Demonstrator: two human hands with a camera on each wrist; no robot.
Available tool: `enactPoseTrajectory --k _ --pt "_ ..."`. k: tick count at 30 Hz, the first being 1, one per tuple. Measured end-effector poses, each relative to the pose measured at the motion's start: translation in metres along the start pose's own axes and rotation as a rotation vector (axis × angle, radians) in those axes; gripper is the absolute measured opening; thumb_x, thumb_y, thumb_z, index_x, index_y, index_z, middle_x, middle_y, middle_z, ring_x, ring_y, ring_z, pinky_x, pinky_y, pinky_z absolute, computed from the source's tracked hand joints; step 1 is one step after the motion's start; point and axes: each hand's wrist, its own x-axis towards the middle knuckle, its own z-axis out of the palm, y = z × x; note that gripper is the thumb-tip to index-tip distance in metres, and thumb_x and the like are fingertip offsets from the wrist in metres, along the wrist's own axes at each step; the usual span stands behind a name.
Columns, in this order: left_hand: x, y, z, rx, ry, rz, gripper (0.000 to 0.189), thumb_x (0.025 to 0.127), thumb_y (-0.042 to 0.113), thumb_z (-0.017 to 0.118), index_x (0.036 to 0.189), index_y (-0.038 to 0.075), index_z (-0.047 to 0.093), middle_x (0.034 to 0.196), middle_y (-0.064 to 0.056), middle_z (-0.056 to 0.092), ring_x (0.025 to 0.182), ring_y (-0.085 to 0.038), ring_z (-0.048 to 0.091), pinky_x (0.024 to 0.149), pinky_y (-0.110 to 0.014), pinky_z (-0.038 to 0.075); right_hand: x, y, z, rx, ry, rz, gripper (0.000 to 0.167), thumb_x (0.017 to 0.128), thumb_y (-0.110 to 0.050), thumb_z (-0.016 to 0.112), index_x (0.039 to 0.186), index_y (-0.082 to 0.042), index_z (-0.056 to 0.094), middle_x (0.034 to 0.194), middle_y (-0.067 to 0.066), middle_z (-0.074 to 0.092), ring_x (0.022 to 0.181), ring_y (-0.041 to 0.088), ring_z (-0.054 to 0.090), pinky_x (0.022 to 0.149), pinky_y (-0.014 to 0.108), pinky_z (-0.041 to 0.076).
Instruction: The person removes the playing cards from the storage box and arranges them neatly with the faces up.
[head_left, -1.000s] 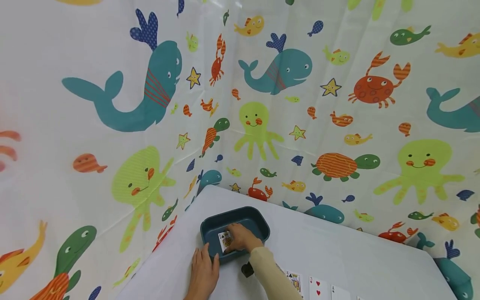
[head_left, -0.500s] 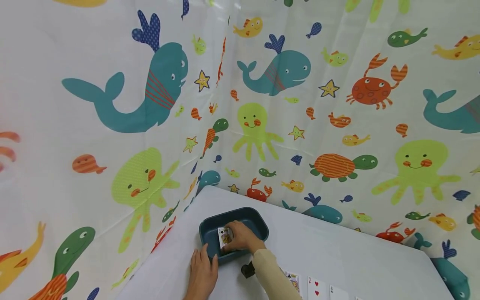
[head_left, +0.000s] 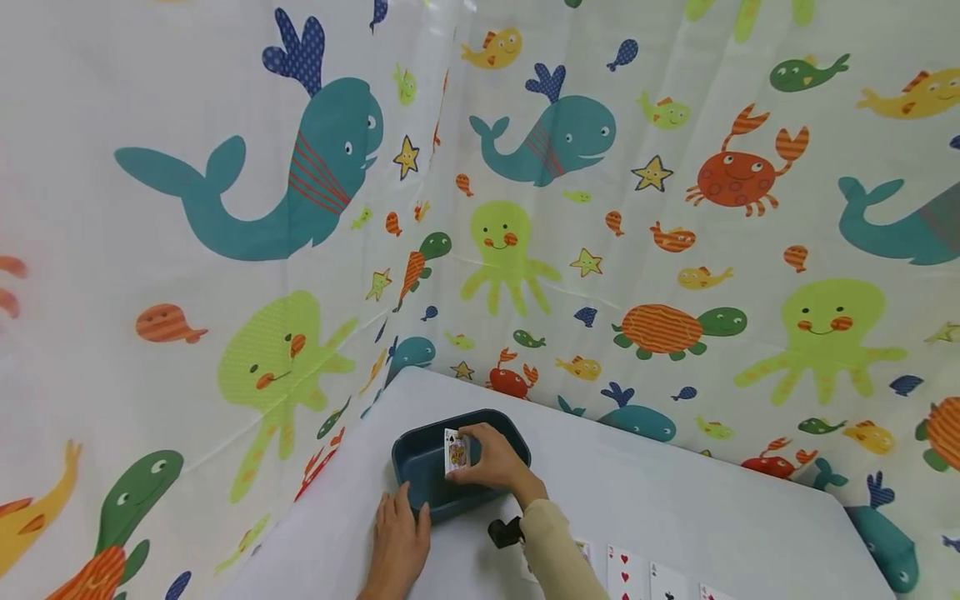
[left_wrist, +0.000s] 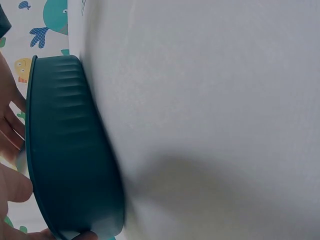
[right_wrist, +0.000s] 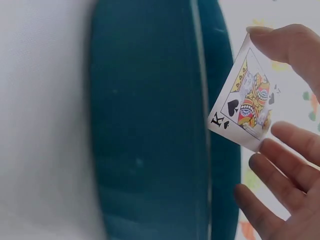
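Note:
My right hand (head_left: 491, 458) pinches a king of spades playing card (head_left: 456, 454) between thumb and fingertips. In the right wrist view the card (right_wrist: 250, 100) stands tilted above the tray's rim, its face showing, thumb at one end and fingers at the other. Under it in the head view is a deep teal tray (head_left: 427, 479) with rounded corners. At the tray's near left corner, my left hand (head_left: 397, 537) touches the rim with its fingers extended. The left wrist view has the thumb (left_wrist: 19, 185) against the rim, beside the tray's ribbed outer wall (left_wrist: 70, 140).
Face-up playing cards lie in a row at the front right, among them a hearts card (head_left: 624, 571) and an ace (head_left: 666, 581). A small black device (head_left: 506, 533) sits at my right wrist. A sea-animal curtain (head_left: 660, 333) borders the white table (head_left: 675, 492).
My right hand has raised the king of spades from low inside the tray and tilted it more upright. The left hand stays at the tray's corner. The head view has shifted slightly.

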Motion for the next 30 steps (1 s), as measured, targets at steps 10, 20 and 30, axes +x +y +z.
enactPoseTrajectory --k 10,20,30 --pt "0.003 -0.003 -0.004 0.004 -0.047 -0.018 0.054 0.102 0.017 0.058 0.142 -0.016 0.041 0.14 -0.041 0.046 0.138 -0.062 0.03 0.111 -0.072 0.027 -0.026 0.0 -0.019 0.069 0.08 -0.004 0.08 0.076 -0.043 0.089 0.141 -0.008 0.058 0.141 0.011 0.058 0.125 0.035 0.056 0.106 0.057 0.047" --pt "0.002 -0.004 -0.007 0.0 -0.075 -0.015 0.055 0.103 0.017 0.058 0.142 -0.017 0.04 0.138 -0.041 0.046 0.138 -0.064 0.028 0.111 -0.073 0.027 -0.056 -0.003 -0.034 0.128 0.153 -0.038 0.082 0.077 -0.044 0.089 0.144 -0.01 0.055 0.14 0.008 0.058 0.122 0.035 0.058 0.107 0.055 0.048" --pt "0.002 -0.007 -0.009 -0.009 -0.042 0.024 0.053 0.103 0.016 0.056 0.141 -0.018 0.04 0.138 -0.043 0.045 0.136 -0.064 0.03 0.11 -0.073 0.028 -0.095 -0.009 -0.046 0.12 0.241 -0.055 0.08 0.076 -0.044 0.09 0.143 -0.016 0.057 0.141 0.0 0.058 0.129 0.029 0.056 0.104 0.055 0.049"
